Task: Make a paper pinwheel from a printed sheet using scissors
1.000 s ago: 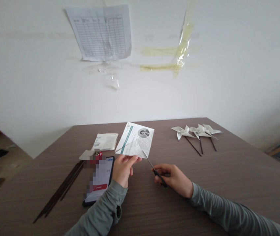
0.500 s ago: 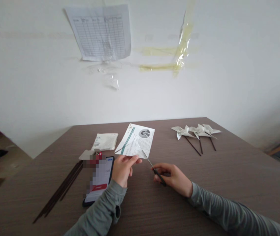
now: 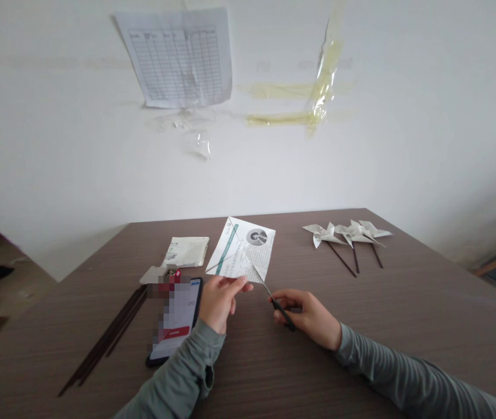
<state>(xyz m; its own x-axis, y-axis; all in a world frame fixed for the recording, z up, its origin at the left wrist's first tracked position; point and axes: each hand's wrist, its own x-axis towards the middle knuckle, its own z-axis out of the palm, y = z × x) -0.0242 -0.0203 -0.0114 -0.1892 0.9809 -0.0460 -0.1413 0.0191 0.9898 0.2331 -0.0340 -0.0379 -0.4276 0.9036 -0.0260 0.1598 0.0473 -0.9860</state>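
Observation:
My left hand (image 3: pixel 220 301) pinches the near edge of a printed paper square (image 3: pixel 230 251), thumb on top, and holds it above the table. Slits run in from some of its corners, and a round portrait is printed on its right part. In my right hand (image 3: pixel 306 314) is a pair of scissors (image 3: pixel 279 305) with dark handles, my fingers wrapped around them. The blades reach over the paper's near right corner, pointing toward its middle. Whether they are fully closed I cannot tell.
Several paper pinwheels (image 3: pixel 352 233) on brown sticks lie at the back right. On the left are a stack of paper squares (image 3: pixel 186 251), an opened small box (image 3: pixel 160 274), brown sticks (image 3: pixel 108 337) and a phone (image 3: pixel 178 320). A wall stands behind the table (image 3: pixel 404 349).
The paper has shifted very slightly to the right and turned a little in my left hand. The scissors at its near right corner have moved only a little.

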